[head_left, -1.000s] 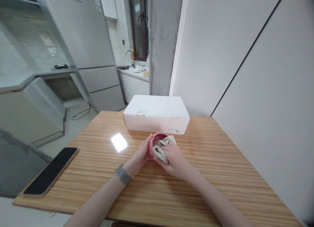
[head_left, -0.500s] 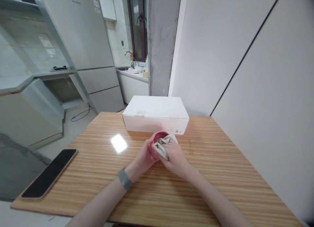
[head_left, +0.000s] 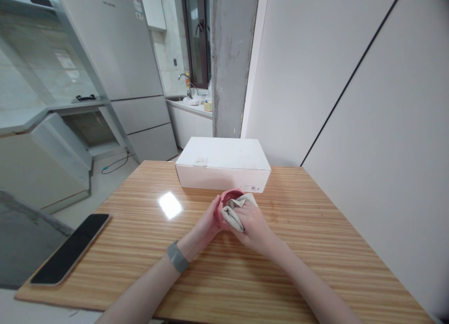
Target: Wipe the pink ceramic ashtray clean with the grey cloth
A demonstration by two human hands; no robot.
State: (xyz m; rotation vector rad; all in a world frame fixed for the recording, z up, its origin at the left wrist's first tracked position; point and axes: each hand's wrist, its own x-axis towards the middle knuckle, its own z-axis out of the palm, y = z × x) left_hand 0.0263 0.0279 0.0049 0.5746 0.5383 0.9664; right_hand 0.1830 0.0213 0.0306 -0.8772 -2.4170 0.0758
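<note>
A pink bowl-like vessel (head_left: 220, 212) is tilted above the table, its opening facing up and towards the right; whether it is a cup or a bowl I cannot tell. My left hand (head_left: 209, 221) is closed around its left side, with a grey band on the wrist. In my right hand (head_left: 253, 226) is a pale grey cloth (head_left: 233, 218), bunched up and pressed against the vessel's rim and partly inside it. The cloth and my right fingers hide much of the inside.
Just beyond my hands a white cardboard box (head_left: 224, 154) stands on the wood-grain table (head_left: 140, 198). A dark phone (head_left: 72, 249) lies at the table's left edge. A white wall (head_left: 336, 71) runs along the right; a fridge (head_left: 115, 48) and sink counter (head_left: 192, 106) stand behind.
Both hands, with the pink vessel and the cloth, have shifted slightly right and down. The grip of each looks the same.
</note>
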